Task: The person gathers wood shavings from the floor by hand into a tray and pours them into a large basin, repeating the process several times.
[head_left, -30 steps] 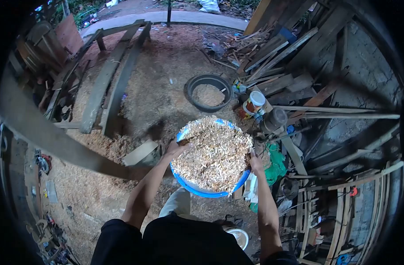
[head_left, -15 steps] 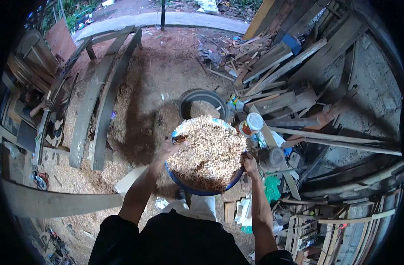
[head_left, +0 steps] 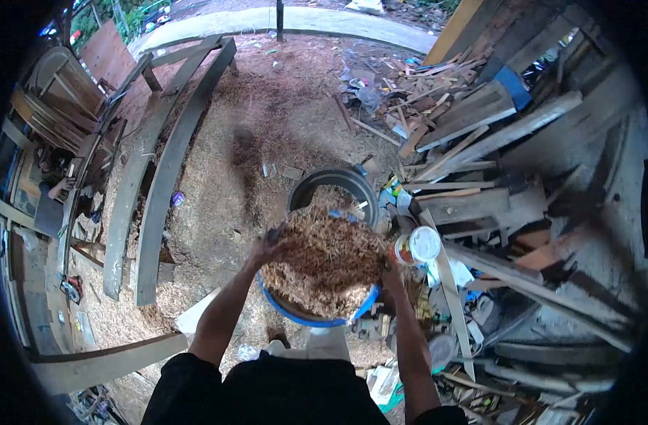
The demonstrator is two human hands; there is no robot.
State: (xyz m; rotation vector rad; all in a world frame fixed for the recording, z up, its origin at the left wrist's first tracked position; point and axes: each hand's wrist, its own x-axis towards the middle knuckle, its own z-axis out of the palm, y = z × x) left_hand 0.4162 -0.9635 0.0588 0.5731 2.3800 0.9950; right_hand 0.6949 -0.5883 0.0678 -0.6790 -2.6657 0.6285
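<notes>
A blue basin point(head_left: 364, 306) heaped with wood shavings point(head_left: 327, 258) is held in front of my legs. My left hand point(head_left: 271, 246) is closed on its left side, and my right hand point(head_left: 393, 275) grips the right side, partly in shadow. Shavings hide most of the far rim. Just beyond the basin, a black tub point(head_left: 370, 195) rests on the ground with shavings inside; the heap overlaps its near edge in my view. To the right of the basin stands a white-lidded container point(head_left: 424, 244), near my right hand.
Long wooden beams point(head_left: 174, 166) form a rack on the left. Scrap planks point(head_left: 473, 127) pile up on the right, with a narrow board point(head_left: 451, 297) by my right arm. Shavings cover the ground. Another person's hand point(head_left: 60, 187) shows at far left.
The basin appears lower in view, its shavings now mostly in shade and its far rim more covered. The camera view has shifted. Both hands have kept their hold.
</notes>
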